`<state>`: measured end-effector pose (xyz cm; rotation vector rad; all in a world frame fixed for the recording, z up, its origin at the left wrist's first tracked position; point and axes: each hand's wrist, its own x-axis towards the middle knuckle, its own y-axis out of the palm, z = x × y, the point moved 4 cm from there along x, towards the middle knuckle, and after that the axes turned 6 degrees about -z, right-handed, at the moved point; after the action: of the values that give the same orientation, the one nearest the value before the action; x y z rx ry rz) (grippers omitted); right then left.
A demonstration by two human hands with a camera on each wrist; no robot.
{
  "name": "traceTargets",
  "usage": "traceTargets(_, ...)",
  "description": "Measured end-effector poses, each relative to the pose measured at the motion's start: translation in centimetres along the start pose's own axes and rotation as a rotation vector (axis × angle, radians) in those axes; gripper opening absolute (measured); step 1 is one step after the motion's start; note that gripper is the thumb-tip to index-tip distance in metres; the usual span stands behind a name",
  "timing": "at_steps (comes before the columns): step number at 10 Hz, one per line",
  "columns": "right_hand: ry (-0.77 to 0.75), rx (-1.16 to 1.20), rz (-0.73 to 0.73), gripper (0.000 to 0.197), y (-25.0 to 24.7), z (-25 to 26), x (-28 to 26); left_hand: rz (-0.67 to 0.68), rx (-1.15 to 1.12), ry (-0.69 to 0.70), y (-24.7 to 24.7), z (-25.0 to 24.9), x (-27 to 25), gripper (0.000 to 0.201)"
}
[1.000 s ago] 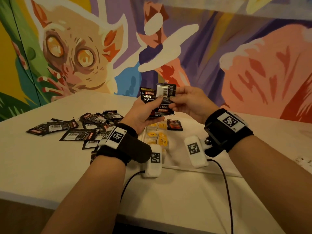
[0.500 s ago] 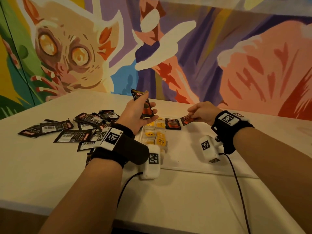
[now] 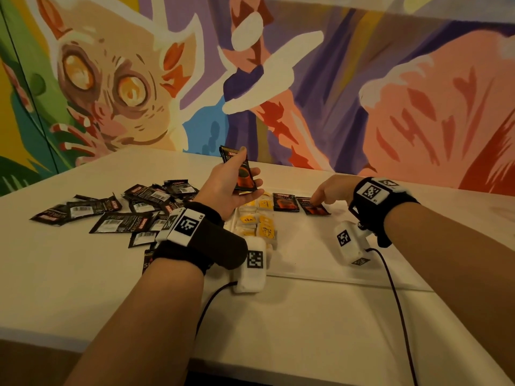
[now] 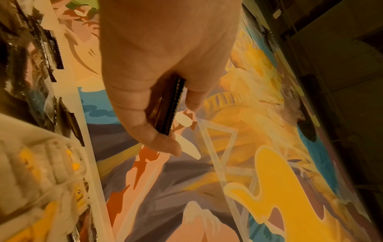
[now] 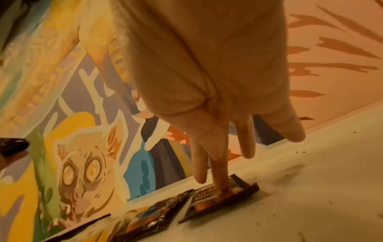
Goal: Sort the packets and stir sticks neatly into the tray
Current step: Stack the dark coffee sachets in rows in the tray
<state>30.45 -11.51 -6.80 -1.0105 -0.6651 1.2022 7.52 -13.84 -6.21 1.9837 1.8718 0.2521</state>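
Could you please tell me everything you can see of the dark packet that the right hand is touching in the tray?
The dark packet is a flat, glossy sachet, black with an orange-red picture and pale lettering on its upper face, with finely serrated end seams. It lies face up, slightly askew, on the white tray, just right of a similar packet. One straight fingertip of the right hand presses on its upper face; the other fingers stay clear of it.

Left hand point(image 3: 232, 188) raised palm-up with fingers curled in a grip, right hand point(image 3: 333, 190) lowered, straight fingertips point(image 5: 220, 183) pressing down
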Motion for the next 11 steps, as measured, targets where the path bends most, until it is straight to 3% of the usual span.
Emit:
traceTargets(5,0.010,0.012,0.048,0.033,0.3,1.1,-0.3,0.066,-0.069,-0.038,0.2,0.1,-0.1,0.017)
traceTargets(7,0.061,0.330,-0.086,0.029,-1.3,2.5,-1.6,0.189,-0.066,-0.029,0.6,0.1,-0.3,0.018)
traceTargets(8,-0.057,0.547,-0.013,0.032,-1.2,4.6,-2.7,0.200,-0.002,-0.002,0.8,0.2,-0.4,0.015)
traceTargets(9,-0.160,0.599,0.126,0.032,-0.8,6.6,-4.2,0.150,0.042,0.043,0.7,0.1,-0.5,0.013)
traceTargets(10,-0.228,0.591,0.179,0.016,-0.4,8.0,-5.0,0.131,0.072,0.074,0.5,0.2,-0.4,0.011)
traceTargets(11,-0.223,0.662,0.116,0.012,-0.3,8.1,-4.4,0.112,0.084,0.099,0.5,0.2,-0.2,0.010)
